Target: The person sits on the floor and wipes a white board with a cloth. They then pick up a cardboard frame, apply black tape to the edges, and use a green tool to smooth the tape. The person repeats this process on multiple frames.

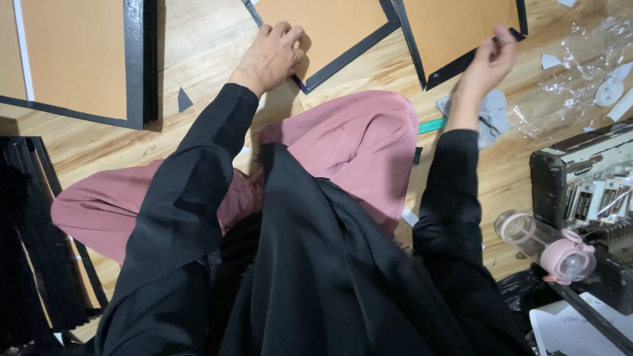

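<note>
Sitting cross-legged on the wooden floor (198,46), the person works two black-edged brown backing boards. The left hand (269,58) presses down with its grip curled together over the near corner of the middle board (330,26), knuckles up, fingertips on the board's black border. The right hand (488,62) has its grip pinched on the lower edge of the right board (455,26), thumb and fingers clamped on the black corner strip. Well to the left of the left hand lies a stack of bordered boards (72,59), which looks like finished work; nearer the body on that side a pile of black strips (26,231) waits. Beyond the right hand lie clear plastic wrap (580,59) and paper scraps (488,118), so wrapping appears partly done, with these two boards in hand
</note>
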